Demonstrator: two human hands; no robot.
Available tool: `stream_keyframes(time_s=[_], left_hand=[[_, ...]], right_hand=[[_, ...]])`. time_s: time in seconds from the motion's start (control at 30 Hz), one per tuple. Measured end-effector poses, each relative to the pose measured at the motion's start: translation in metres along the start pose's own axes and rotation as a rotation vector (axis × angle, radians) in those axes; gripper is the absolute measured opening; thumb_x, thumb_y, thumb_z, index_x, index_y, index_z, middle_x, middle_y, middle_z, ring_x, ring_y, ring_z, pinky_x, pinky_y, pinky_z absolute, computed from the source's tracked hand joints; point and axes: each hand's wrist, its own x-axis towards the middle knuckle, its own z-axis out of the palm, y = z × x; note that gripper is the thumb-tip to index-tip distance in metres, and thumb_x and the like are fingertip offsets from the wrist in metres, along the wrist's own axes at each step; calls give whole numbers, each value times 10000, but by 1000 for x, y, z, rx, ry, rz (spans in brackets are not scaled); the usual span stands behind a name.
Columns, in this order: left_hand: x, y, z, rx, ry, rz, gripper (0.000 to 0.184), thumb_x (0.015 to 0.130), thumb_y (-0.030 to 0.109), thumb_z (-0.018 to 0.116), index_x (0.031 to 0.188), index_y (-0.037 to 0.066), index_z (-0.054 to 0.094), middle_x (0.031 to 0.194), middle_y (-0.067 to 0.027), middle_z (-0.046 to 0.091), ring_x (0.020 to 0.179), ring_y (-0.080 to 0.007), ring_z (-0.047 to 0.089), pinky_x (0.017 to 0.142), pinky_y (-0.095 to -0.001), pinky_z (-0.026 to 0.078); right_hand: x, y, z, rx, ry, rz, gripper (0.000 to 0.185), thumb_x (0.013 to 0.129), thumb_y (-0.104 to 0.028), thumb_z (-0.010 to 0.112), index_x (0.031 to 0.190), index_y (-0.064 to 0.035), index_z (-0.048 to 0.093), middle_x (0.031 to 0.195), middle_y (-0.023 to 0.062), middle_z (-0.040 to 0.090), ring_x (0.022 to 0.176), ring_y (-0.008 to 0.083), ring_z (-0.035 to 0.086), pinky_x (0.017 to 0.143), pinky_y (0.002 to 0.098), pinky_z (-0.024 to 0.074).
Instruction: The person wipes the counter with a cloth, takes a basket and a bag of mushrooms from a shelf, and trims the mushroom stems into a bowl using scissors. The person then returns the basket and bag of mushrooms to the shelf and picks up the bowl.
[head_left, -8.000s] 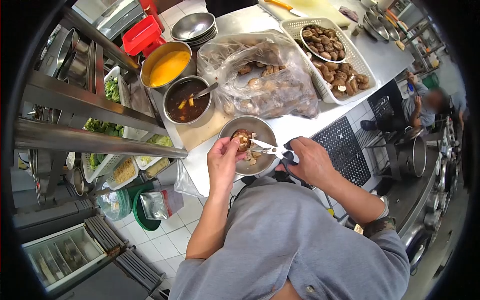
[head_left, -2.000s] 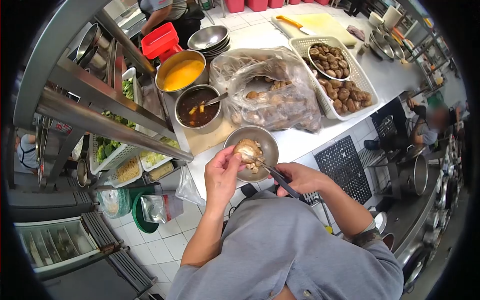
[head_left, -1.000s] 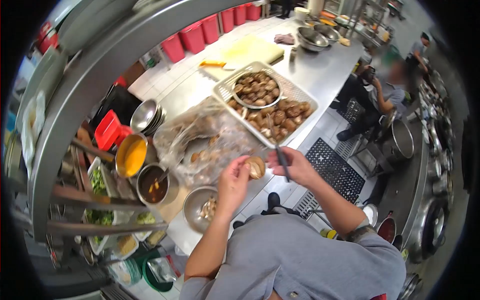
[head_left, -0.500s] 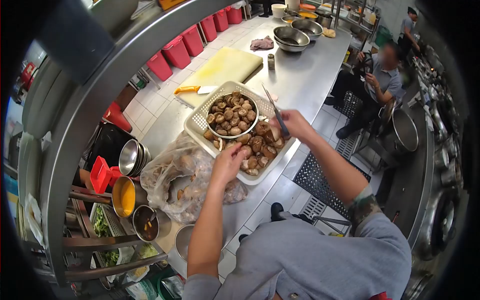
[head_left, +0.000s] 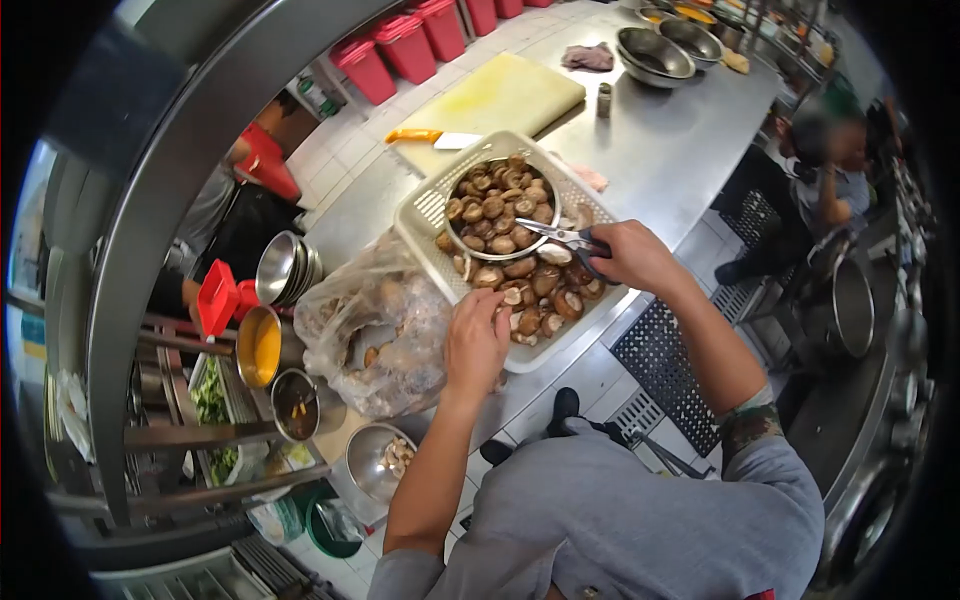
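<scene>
My left hand (head_left: 478,335) is at the near left edge of the white perforated basket (head_left: 419,222), its fingers on the mushrooms (head_left: 545,285) there; whether it grips one is hidden. In my right hand (head_left: 632,258) are black-handled scissors (head_left: 553,234), their blades over the basket and pointing left. A round bowl of mushrooms (head_left: 500,205) rests inside the basket. Left of the basket lies a clear plastic bag of mushrooms (head_left: 375,335). The steel bowl (head_left: 368,462) with pale cut pieces stands near the counter's front edge, left of my left forearm.
A cutting board (head_left: 510,95) holds an orange-handled knife (head_left: 430,137) behind the basket. Pots of orange liquid (head_left: 262,345) and dark sauce (head_left: 298,405) stand at left, by stacked bowls (head_left: 285,268). A metal shelf post curves along the left. Other people are at far left and right.
Both hands have moved from over the steel bowl to the basket. The mushroom that my left hand held is no longer visible in it. The view has shifted toward the basket and cutting board.
</scene>
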Motion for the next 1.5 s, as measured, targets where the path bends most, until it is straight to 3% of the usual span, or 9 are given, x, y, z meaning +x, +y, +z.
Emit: stream_keyframes(time_s=[0.5, 0.57, 0.73, 0.87, 0.93, 1.0, 1.1, 1.33, 1.5], left_hand=[[-263, -91, -140, 432, 544, -742, 391, 872, 162, 706, 1208, -10, 603, 1228, -226, 569, 1175, -379, 540, 1013, -428, 428], [-278, -94, -141, 448, 564, -790, 417, 863, 132, 707, 1234, -10, 583, 1250, -232, 545, 1209, -395, 512, 1020, -434, 424], [-189, -113, -160, 256, 477, -446, 461, 867, 143, 703, 1282, -3, 564, 1306, -221, 553, 1205, -390, 539, 1011, -432, 439], [-164, -94, -207, 187, 230, -460, 485, 872, 177, 695, 1298, -5, 553, 1303, -227, 571, 1205, -419, 537, 1002, -422, 458], [-202, -103, -225, 208, 178, -493, 538, 870, 239, 708, 1318, -8, 541, 1265, -243, 602, 1169, -423, 570, 996, -422, 466], [-292, -161, -198, 180, 19, -904, 571, 868, 270, 720, 1319, -28, 537, 1258, -258, 611, 1161, -404, 592, 985, -437, 468], [-319, -171, -169, -842, 8, -1135, 478, 896, 183, 671, 1290, -53, 538, 1119, -171, 661, 826, -231, 705, 604, -331, 600], [-289, -143, -192, -840, 52, -1015, 363, 884, 76, 572, 1217, -70, 571, 1026, -157, 679, 825, -231, 695, 666, -356, 603], [-293, -153, -214, -716, 47, -931, 350, 895, 92, 583, 1207, -67, 578, 1060, -171, 683, 850, -237, 702, 676, -347, 599]], right_hand=[[11, -84, 100, 129, 356, -273, 270, 803, -118, 745, 1046, -21, 676, 1002, 175, 669, 921, 376, 646, 808, 435, 522], [4, -124, 96, 217, 202, -288, 251, 810, -103, 739, 1036, -19, 668, 1008, 167, 668, 906, 372, 645, 797, 430, 524], [3, -198, 160, 96, -22, -515, 384, 820, -139, 739, 1172, -38, 624, 1193, 162, 622, 948, 353, 661, 815, 414, 539], [-11, -229, 176, 13, -12, -591, 429, 816, -121, 742, 1214, -28, 611, 1241, 168, 595, 915, 319, 679, 806, 389, 540], [-31, -228, 159, 115, -123, -444, 393, 827, -148, 736, 1181, -24, 618, 1177, 171, 634, 922, 323, 687, 799, 403, 548], [-55, -206, 146, 207, -137, -223, 346, 837, -164, 736, 1134, -14, 640, 1084, 170, 678, 873, 313, 700, 774, 397, 555], [-87, -174, 143, 292, -58, -27, 280, 867, -191, 729, 1069, -4, 680, 932, 140, 725, 776, 252, 711, 718, 366, 560], [-119, -196, 146, 422, -92, 96, 274, 890, -205, 709, 1087, -16, 681, 932, 122, 730, 763, 203, 688, 717, 333, 559], [-127, -185, 135, 364, 194, 129, 256, 899, -171, 701, 1075, 14, 681, 916, 117, 730, 762, 176, 684, 692, 310, 552]])
